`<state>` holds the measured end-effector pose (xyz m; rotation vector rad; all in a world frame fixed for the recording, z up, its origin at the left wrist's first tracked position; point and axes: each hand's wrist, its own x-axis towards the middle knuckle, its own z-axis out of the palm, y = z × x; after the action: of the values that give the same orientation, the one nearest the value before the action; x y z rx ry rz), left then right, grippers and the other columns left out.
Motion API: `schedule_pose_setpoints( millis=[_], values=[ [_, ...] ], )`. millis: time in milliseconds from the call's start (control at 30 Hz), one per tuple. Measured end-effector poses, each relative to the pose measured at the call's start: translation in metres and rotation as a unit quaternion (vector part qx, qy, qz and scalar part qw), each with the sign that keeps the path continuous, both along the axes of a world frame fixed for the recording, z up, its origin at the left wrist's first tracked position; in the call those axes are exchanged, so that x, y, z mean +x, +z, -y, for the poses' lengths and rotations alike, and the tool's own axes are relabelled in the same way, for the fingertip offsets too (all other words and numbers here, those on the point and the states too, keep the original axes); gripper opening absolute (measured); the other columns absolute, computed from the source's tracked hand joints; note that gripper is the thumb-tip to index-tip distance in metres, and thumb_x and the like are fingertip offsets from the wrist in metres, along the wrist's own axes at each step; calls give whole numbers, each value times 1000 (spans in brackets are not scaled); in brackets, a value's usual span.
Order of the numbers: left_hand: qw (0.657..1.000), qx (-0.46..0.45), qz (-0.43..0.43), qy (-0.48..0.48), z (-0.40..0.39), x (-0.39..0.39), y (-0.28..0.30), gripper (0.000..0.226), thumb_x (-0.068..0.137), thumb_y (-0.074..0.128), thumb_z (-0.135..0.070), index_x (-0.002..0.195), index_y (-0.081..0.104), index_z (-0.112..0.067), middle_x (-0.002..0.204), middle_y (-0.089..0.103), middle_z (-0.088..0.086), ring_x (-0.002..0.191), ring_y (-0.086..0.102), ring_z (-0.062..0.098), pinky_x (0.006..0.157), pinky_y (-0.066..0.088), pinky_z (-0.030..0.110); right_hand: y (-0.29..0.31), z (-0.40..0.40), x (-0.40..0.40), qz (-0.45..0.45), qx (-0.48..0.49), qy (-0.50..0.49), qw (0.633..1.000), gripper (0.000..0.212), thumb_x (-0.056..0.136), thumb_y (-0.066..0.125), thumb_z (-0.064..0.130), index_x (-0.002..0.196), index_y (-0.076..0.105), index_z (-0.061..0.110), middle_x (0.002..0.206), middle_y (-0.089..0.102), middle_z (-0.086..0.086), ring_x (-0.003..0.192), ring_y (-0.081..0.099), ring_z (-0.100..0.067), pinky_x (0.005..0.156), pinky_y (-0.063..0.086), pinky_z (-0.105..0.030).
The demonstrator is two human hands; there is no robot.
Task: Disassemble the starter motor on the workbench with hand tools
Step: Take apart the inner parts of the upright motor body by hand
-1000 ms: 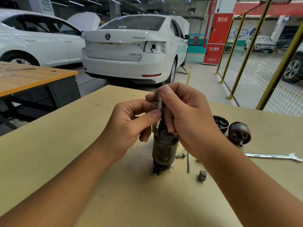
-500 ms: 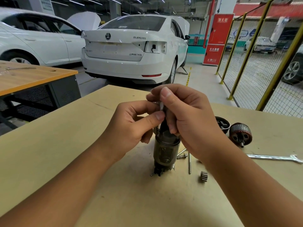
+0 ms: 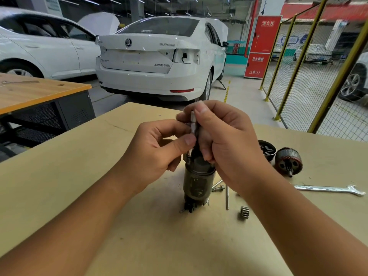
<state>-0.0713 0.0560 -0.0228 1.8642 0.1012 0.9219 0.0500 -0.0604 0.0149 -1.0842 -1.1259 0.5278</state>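
The starter motor housing is a dark, grimy metal cylinder with worn patches on its side and a black terminal block with small metal tabs at its foot. It stands upright on the tan workbench, long axis vertical, with a thin bright steel shaft rising from its top end.

The left hand has its fingers curled, and the thumb and forefinger pinch the shaft just above the housing. The right hand wraps around the upper part of the shaft and the housing's top from the right, fingers curled tight. Between them the two hands cover the top of the housing, so how the shaft joins it cannot be made out.

Just right of the housing's base lie a short bolt and a long through-bolt, partly hidden by the right wrist, and beyond them a small pinion gear. Farther right of the housing sit a black end cap, the armature with its copper windings, and an open-end wrench.
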Motion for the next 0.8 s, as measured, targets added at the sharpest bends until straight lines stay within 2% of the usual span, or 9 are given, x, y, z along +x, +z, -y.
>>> schedule_pose_setpoints(
  millis=[133, 267, 333, 433, 500, 533, 633, 667, 800],
  values=[
    [1000, -9, 0, 2, 1, 0, -1, 17, 89, 72, -26, 99, 74, -11, 82, 68, 2, 51, 52, 16, 46, 44, 28, 0, 0, 0, -3, 4, -13, 1000, 21, 96, 65, 26, 92, 64, 6, 99, 76, -17, 39, 43, -6, 44, 39, -22],
    [1000, -14, -9, -5, 0, -1, -1, 16, 94, 67, -24, 102, 78, -16, 74, 67, 2, 50, 54, 17, 47, 46, 28, -1, -2, 1, 8, -8, -26, 1000, 27, 106, 52, 21, 98, 70, 2, 99, 76, -15, 40, 43, -8, 57, 42, -39],
    [1000, -9, -13, 0, -1, -2, 1, 17, 93, 68, -24, 103, 78, -14, 75, 67, 2, 50, 53, 16, 48, 45, 27, -1, -2, 0, 6, -5, -15, 1000, 26, 105, 54, 24, 98, 71, 5, 99, 75, -16, 40, 43, -8, 62, 42, -45],
    [1000, -10, -18, 2, 0, -2, 1, 23, 88, 72, -26, 100, 72, -7, 80, 67, 4, 51, 52, 15, 47, 44, 25, -1, -1, -1, 6, 1, -15, 1000, 21, 95, 66, 30, 95, 66, 8, 98, 72, -27, 40, 44, -8, 53, 45, -33],
    [1000, -6, -24, 12, 0, -2, 3, 25, 86, 73, -26, 100, 72, -4, 80, 67, 7, 50, 52, 15, 47, 45, 26, -1, -1, 0, 15, -2, -27, 1000, 17, 98, 66, 23, 92, 65, 7, 97, 70, -30, 40, 44, -9, 45, 41, -27],
    [1000, -1, -28, 10, -1, -3, 4, 23, 87, 73, -24, 101, 74, -6, 80, 67, 7, 50, 52, 15, 47, 46, 26, -1, -2, 0, 16, -4, -26, 1000, 17, 101, 63, 21, 92, 65, 6, 95, 72, -25, 40, 43, -9, 46, 43, -30],
    [998, 22, -49, -13, -3, -7, 9, 21, 91, 72, -24, 108, 77, -13, 82, 70, 6, 52, 55, 16, 50, 48, 27, 0, -1, 1, 14, -10, -14, 1000, 25, 106, 52, 18, 99, 68, 0, 72, 72, -1, 39, 42, -9, 61, 50, -58],
    [998, 31, -55, -14, -3, -8, 10, 21, 91, 71, -24, 108, 77, -14, 82, 70, 5, 52, 56, 16, 50, 48, 25, 0, -1, 1, 11, -12, -11, 1000, 27, 107, 50, 18, 101, 69, 0, 69, 70, 4, 39, 42, -8, 63, 48, -60],
    [997, 47, -57, -5, -3, -8, 9, 17, 90, 75, -20, 102, 75, -9, 84, 69, 0, 53, 57, 14, 50, 49, 24, 0, 1, -1, 14, -4, -7, 1000, 19, 101, 59, 24, 96, 67, 7, 87, 76, -7, 40, 44, -5, 58, 44, -40]
  ],
)
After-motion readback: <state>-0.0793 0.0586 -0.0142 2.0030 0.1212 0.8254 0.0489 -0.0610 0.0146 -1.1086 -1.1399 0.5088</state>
